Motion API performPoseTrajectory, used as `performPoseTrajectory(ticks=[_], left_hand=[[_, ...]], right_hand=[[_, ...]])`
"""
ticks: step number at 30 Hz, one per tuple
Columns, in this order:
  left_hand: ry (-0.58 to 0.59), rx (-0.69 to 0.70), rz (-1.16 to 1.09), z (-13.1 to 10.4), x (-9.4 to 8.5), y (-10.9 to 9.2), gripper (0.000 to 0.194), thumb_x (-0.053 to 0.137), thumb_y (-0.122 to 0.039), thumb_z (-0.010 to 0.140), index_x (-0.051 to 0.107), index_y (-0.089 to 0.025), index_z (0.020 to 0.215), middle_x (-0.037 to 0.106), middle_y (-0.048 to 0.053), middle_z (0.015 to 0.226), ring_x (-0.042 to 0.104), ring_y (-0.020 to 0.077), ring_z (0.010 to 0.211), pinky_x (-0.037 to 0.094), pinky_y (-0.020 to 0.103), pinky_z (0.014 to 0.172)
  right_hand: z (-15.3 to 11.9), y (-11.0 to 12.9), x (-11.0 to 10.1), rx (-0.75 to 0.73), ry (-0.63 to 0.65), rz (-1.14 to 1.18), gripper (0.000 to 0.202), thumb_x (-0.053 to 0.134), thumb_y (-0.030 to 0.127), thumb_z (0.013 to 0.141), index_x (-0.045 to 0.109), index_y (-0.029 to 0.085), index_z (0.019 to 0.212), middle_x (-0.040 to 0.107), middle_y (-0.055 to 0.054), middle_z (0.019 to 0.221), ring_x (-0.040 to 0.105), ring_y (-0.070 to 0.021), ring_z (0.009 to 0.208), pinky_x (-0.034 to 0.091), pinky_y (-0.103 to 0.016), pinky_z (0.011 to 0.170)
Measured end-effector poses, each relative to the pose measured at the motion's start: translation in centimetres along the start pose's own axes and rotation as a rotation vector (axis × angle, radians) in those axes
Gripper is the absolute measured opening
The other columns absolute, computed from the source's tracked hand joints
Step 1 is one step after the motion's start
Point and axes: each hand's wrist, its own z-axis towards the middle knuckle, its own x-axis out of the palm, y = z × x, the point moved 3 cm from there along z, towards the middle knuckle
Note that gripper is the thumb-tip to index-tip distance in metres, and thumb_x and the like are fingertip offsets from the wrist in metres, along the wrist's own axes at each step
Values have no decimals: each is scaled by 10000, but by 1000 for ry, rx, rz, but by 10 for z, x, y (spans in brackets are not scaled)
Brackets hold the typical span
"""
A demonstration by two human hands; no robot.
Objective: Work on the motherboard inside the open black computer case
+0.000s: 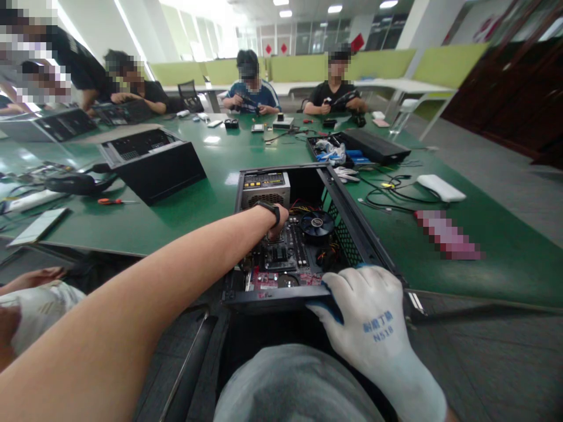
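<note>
An open black computer case [369, 237] lies at the table's front edge, its inside facing up. My bare left hand [280, 221], with a dark band at the wrist, reaches into it over the motherboard [281, 253], just below the power supply [266, 187]. Its fingertips are too small and hidden to make out. A black fan [316, 224] sits to the right of that hand. My right hand [367, 305], in a white glove, grips the near right edge of the case, fingers over the frame and thumb on the near side.
Another black case [160, 170] and a screwdriver [109, 201] are at the left. A toolbox [373, 146], cables [387, 190], a white pouch [441, 187] and a red item [446, 234] lie right. Several people sit or stand around the green table [497, 258].
</note>
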Motion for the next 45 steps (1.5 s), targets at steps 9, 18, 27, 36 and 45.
performPoseTrajectory(ticks=[9,18,27,36,45], left_hand=[[23,11,43,6,3,1,479,917,-229,528,819,-142,989,789,120,970,724,305,975,548,325,931],[11,10,41,1,1,0,592,938,-219,517,799,-95,1079,770,163,1103,716,318,1027,543,304,937],[5,11,7,-6,-2,1,712,953,-242,498,770,-121,1175,755,145,1177,699,312,1098,541,291,950],[9,10,20,2,2,1,559,932,-200,495,810,-136,1036,783,135,1064,722,315,1028,547,322,961],[13,19,51,-2,1,-2,494,916,-209,513,809,-96,983,781,152,1020,715,302,990,531,316,957]], right_hand=[[1,-1,0,-11,-2,-3,278,654,479,882,647,207,938,606,-45,799,494,-245,795,289,-411,801],[0,0,0,-6,12,-21,283,669,482,870,648,212,950,607,-44,810,499,-256,805,286,-417,805],[1,0,1,12,54,-18,285,659,485,879,654,212,963,608,-52,832,501,-262,821,291,-419,819],[3,2,-1,0,54,-51,322,702,499,847,664,204,969,615,-53,831,501,-257,815,286,-412,816],[4,4,-2,15,53,-63,340,713,504,834,682,191,962,632,-63,845,505,-253,833,289,-408,837]])
